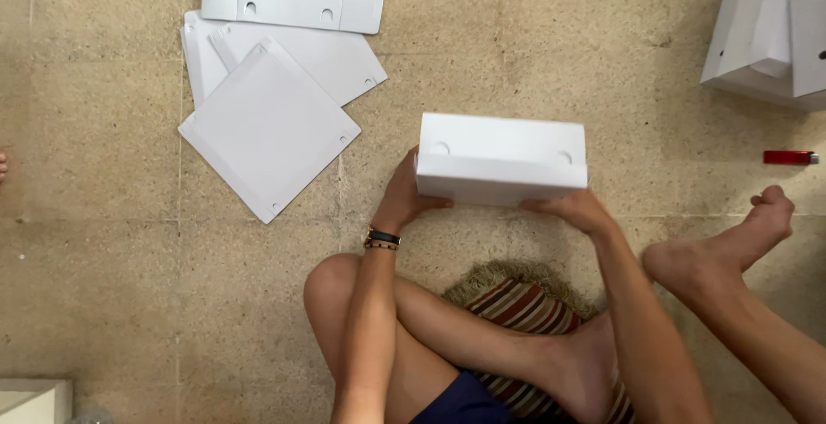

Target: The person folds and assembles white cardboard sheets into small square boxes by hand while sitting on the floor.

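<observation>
The person sits cross-legged on the tiled floor [103,304], both hands on a white folded box [502,159] resting on the floor just ahead of the knees; the left hand [403,196] clasps its left end, fingers [434,204] curled under the near edge, and the right hand [578,209] grips the near right corner, fingers closed on the cardboard; flat white panels [271,127] lie well apart to the left, a red lighter [789,157] off to the right; squeezed unevenly, the thin walls could buckle or a tab slip out
</observation>
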